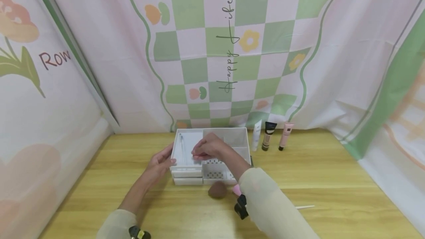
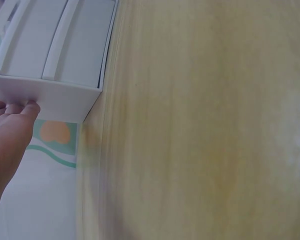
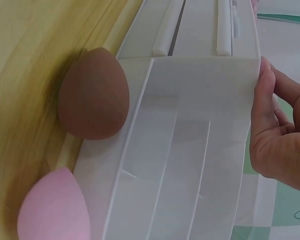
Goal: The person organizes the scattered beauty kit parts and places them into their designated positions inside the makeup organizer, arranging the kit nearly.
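Note:
A white storage organizer (image 1: 225, 132) with two small drawers (image 1: 188, 180) stands on the table. My left hand (image 1: 160, 163) rests against its left side wall, with the thumb by the front corner. In the left wrist view, the fingers of that left hand (image 2: 12, 130) touch the wall. Over the organizer's lidded left top, my right hand (image 1: 210, 146) has its thumb and forefinger brought together; whatever may be between them is hidden. Beside it on that top lie thin clear-white sticks (image 1: 182, 148). The right wrist view shows the right hand (image 3: 285, 130) at the organizer's upper edge.
A brown makeup sponge (image 1: 217, 190) and a pink one (image 3: 55, 210) lie in front of the organizer. To its right stand a white tube (image 1: 256, 135), a black-capped tube (image 1: 268, 136) and a pink tube (image 1: 286, 136). A white stick (image 1: 304, 207) lies near the right sleeve.

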A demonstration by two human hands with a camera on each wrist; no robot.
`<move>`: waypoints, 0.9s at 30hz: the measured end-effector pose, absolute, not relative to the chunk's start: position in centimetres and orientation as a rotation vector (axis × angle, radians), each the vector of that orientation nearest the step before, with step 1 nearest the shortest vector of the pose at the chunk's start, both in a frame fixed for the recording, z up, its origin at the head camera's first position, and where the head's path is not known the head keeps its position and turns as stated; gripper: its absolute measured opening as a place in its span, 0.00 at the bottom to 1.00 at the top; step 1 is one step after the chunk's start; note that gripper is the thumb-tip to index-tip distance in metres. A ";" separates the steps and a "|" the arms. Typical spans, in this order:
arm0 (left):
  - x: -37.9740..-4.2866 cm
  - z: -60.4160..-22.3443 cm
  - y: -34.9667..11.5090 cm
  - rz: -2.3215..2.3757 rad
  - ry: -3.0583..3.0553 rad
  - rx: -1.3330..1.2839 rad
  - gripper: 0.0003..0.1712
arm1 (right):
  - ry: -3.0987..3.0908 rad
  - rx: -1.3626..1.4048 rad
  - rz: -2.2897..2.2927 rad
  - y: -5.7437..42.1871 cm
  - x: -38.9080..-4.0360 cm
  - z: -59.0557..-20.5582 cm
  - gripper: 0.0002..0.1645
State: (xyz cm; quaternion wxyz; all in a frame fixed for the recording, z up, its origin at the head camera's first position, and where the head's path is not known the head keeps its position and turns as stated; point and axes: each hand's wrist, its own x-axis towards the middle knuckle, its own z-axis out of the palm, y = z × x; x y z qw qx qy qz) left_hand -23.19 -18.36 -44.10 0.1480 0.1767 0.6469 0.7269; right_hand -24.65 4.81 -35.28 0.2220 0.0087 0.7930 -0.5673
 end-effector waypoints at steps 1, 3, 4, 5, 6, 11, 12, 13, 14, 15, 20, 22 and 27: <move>-23.2 -44.1 -18.4 2.091 1.861 0.505 0.42 | 2.188 0.012 -1.576 4.9 -24.6 -35.3 0.11; -23.2 -44.1 -18.4 2.086 1.865 0.501 0.42 | 2.179 -0.006 -1.596 4.9 -24.4 -35.4 0.12; -23.2 -44.1 -18.4 2.082 1.868 0.501 0.42 | 2.179 -0.015 -1.602 5.0 -24.4 -35.5 0.12; -23.2 -44.1 -18.4 2.079 1.871 0.501 0.43 | 2.176 -0.024 -1.611 5.1 -24.4 -35.6 0.12; -23.2 -44.1 -18.4 2.078 1.874 0.499 0.43 | 2.169 -0.030 -1.623 5.2 -24.3 -35.7 0.12; -23.1 -43.9 -18.4 2.069 1.892 0.501 0.43 | 2.164 -0.072 -1.667 5.8 -24.1 -36.0 0.14; -23.1 -43.9 -18.4 2.070 1.894 0.502 0.42 | 2.163 -0.083 -1.678 5.9 -24.1 -36.0 0.15; -23.1 -43.9 -18.4 2.071 1.897 0.501 0.42 | 2.165 -0.098 -1.688 6.1 -24.0 -36.1 0.15; -23.1 -43.9 -18.4 2.073 1.899 0.500 0.42 | 2.169 -0.116 -1.696 6.3 -24.0 -36.2 0.16; -23.1 -44.0 -18.4 2.075 1.898 0.495 0.42 | 2.167 -0.132 -1.705 6.5 -23.9 -36.3 0.16; -23.2 -44.1 -18.3 2.084 1.880 0.513 0.42 | 2.139 -0.250 -1.703 7.6 -23.7 -36.9 0.19; -23.2 -44.1 -18.3 2.084 1.872 0.522 0.42 | 2.131 -0.297 -1.691 8.1 -23.6 -37.0 0.19; -23.1 -44.0 -18.3 2.082 1.877 0.512 0.41 | 2.132 -0.347 -1.692 9.6 -23.5 -37.1 0.21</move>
